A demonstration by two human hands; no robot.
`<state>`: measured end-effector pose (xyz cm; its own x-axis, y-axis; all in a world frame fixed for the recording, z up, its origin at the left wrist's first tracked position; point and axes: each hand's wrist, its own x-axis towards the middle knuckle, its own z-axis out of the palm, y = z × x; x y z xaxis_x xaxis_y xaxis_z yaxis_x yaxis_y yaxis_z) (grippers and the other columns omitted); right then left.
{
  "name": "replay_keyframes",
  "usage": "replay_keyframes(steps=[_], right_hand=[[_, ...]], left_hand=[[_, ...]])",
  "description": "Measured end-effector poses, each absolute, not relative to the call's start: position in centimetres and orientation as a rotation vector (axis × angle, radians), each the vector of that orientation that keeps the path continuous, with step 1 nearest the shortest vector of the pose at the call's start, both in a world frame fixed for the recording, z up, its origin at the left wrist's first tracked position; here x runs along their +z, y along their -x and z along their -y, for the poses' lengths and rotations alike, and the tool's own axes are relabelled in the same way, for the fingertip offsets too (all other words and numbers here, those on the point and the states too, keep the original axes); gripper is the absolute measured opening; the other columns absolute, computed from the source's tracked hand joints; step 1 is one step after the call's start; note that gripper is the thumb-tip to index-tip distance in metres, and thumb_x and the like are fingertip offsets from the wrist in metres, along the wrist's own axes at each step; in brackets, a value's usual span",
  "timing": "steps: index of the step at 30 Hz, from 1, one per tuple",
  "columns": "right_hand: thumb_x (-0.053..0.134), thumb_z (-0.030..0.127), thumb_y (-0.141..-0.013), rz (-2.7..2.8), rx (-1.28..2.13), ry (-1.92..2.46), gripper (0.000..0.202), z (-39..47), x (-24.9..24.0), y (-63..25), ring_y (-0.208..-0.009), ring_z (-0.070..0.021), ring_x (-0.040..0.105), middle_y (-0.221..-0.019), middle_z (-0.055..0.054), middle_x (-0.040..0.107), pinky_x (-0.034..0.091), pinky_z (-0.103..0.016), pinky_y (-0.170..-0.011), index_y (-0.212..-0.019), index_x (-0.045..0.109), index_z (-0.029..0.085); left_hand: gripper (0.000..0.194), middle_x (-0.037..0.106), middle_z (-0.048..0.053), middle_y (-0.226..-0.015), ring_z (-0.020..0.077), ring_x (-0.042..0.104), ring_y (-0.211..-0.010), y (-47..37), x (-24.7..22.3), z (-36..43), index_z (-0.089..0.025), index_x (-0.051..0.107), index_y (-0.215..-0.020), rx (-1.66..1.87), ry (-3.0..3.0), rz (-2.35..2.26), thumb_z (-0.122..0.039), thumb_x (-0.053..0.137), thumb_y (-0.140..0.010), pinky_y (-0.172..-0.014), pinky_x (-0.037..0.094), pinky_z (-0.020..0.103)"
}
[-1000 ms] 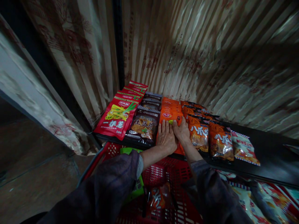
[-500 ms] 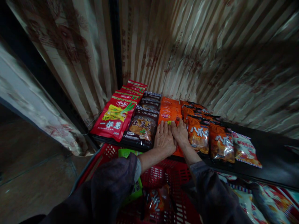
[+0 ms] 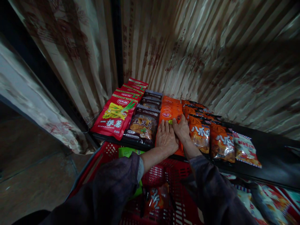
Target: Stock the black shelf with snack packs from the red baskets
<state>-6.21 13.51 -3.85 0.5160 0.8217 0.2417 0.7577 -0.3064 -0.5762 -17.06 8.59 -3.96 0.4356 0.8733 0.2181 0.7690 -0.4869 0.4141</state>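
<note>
Several orange snack packets (image 3: 167, 107) lie overlapped in a row on the dark shelf (image 3: 269, 153). My left hand (image 3: 166, 139) rests flat on the front orange packet, fingers stretched out. My right hand (image 3: 182, 129) lies against the same packet's right side, its thumb by the left hand; its fingers are partly hidden. Left of my hands are dark potato-chip packets (image 3: 142, 125) and red snack packets (image 3: 114, 117). On the right stand orange-and-black snack bags (image 3: 199, 132), close to my right hand.
A red plastic basket (image 3: 185, 187) stands below the shelf edge, holding a green packet (image 3: 127, 152) and an orange-and-black bag (image 3: 157, 198). A patterned curtain (image 3: 152, 47) hangs behind. A white snack bag (image 3: 246, 148) lies at right, with more bags (image 3: 269, 200) on a lower level.
Both hands stay on the front orange packet with barely any movement. The camera view has shifted slightly.
</note>
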Motion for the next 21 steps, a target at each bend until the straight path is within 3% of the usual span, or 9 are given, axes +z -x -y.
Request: replay_keyframes(steps=[6, 12, 21], right_hand=[[0.047, 0.035, -0.086, 1.267, 0.143, 2.103, 0.055, -14.0, -4.1, 6.0, -0.114, -0.0349, 0.059, -0.126, -0.021, 0.058, 0.046, -0.049, -0.097, -0.136, 0.049, 0.011], [0.047, 0.033, -0.087, 1.233, 0.121, 2.096, 0.050, -13.9, -4.6, 6.2, -0.111, -0.0323, 0.060, -0.124, -0.020, 0.059, 0.047, -0.047, -0.095, -0.132, 0.052, 0.012], [0.046, 0.033, -0.088, 1.213, 0.103, 2.097, 0.049, -14.1, -4.9, 6.3, -0.110, -0.0296, 0.061, -0.128, -0.019, 0.058, 0.047, -0.042, -0.096, -0.131, 0.053, 0.012]], left_hand=[[0.070, 0.028, 0.025, -0.157, 0.0383, 0.014, -0.149, 16.9, -4.1, -8.6, 0.003, 0.034, -0.147, 0.607, -2.459, -1.422, -0.035, 0.045, -0.088, -0.121, 0.011, 0.058], [0.070, 0.029, 0.028, -0.155, 0.0385, 0.016, -0.149, 16.8, -4.0, -8.8, 0.008, 0.037, -0.144, 0.551, -2.541, -1.442, -0.035, 0.046, -0.089, -0.122, 0.013, 0.051], [0.069, 0.032, 0.025, -0.155, 0.0377, 0.019, -0.148, 17.1, -4.7, -9.1, 0.005, 0.037, -0.144, 0.611, -2.585, -1.450, -0.036, 0.045, -0.089, -0.120, 0.021, 0.050]])
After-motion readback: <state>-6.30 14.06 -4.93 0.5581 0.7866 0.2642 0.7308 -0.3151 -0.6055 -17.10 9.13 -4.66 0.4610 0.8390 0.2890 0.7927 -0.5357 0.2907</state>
